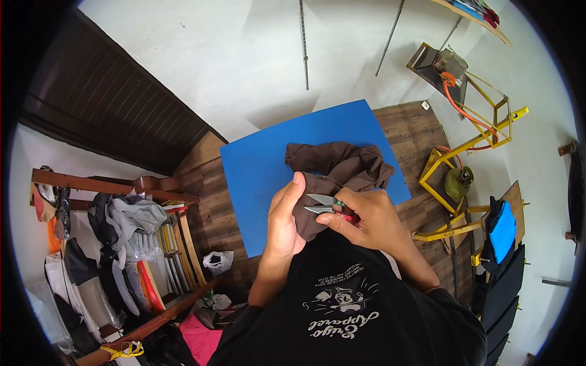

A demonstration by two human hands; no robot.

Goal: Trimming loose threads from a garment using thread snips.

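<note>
My left hand (pixel 284 221) grips an edge of a dark brown cloth garment (pixel 336 160), thumb on top and fingers underneath. Part of the garment lies bunched on a blue tabletop (pixel 253 189), and the rest is raised toward me. In my right hand (pixel 370 218) is a pair of thread snips (pixel 318 204) with green and red on the handles. The two blades are apart and point left over the cloth, toward my left thumb. My right fingers cover most of the handles. What sort of garment it is, I cannot tell.
Shelving (pixel 116 183) stacked with bagged garments stands on the left, with a pink cloth (pixel 200 338) low beside it. A white plastic bag (pixel 218 262) lies on the floor. On the right, a yellow metal frame (pixel 432 168) holds a green gas cylinder (pixel 459 184) and an orange hose (pixel 458 108).
</note>
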